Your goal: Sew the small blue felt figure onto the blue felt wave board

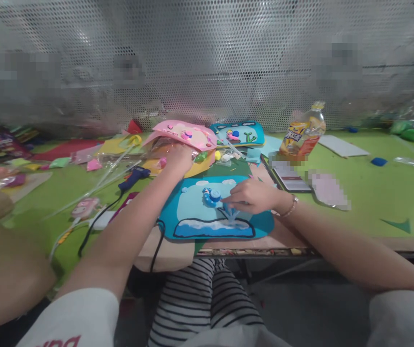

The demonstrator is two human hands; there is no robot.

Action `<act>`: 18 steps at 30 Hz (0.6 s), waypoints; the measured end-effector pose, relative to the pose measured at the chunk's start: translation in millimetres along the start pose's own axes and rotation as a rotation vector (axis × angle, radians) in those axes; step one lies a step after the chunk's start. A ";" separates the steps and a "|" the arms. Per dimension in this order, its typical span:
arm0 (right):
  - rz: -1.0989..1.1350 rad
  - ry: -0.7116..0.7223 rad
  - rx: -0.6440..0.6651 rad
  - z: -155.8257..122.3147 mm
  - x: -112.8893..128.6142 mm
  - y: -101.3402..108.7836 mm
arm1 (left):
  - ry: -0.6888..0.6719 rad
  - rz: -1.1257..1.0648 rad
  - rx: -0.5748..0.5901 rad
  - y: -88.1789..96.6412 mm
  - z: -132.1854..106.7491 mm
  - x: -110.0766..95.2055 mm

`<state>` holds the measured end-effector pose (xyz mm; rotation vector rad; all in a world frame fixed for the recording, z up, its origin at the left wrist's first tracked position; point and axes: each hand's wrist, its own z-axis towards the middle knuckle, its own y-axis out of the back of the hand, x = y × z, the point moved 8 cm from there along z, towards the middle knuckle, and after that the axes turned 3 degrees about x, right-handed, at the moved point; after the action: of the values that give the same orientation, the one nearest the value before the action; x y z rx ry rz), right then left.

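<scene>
A blue board [192, 212] with rounded corners lies in front of me, with a pale centre, white cloud shapes and a black-outlined wave strip. On it sits a small blue clay snail-like figure [212, 196] with a spiral shell. My right hand [254, 195] rests over the board, index finger stretched out to the figure's side, other fingers partly curled. Beneath that hand shows a light-blue forked shape [231, 213]. My left hand [180, 158] reaches among clear plastic packets on a yellow-orange sheet [149, 161]; its fingertips are hidden.
Behind are a pink decorated board [192, 132] and another blue one [252, 135]. A drink bottle [303, 132] and a phone [290, 176] stand and lie right. A glue gun [132, 178] with a black cord lies left. Another person's arm [4, 260] enters at far left.
</scene>
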<state>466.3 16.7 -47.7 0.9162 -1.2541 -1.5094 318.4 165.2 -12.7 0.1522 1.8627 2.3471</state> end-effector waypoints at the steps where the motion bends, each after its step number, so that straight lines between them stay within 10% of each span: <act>1: 0.004 -0.012 -0.040 -0.9 -1.6 3.3 | -0.035 0.008 -0.083 12.5 -8.6 -4.0; 7: -0.113 -0.207 -0.381 -8.8 -16.0 29.5 | -0.490 -0.427 -0.197 34.7 -75.3 -49.3; 18: 0.062 -0.326 -0.582 -13.4 -27.6 41.9 | -0.516 -0.537 -0.234 15.7 -101.0 -49.7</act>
<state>494.9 37.9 -9.8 0.2556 -0.9578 -1.8808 349.9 56.2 -20.0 0.1819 1.1948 1.8983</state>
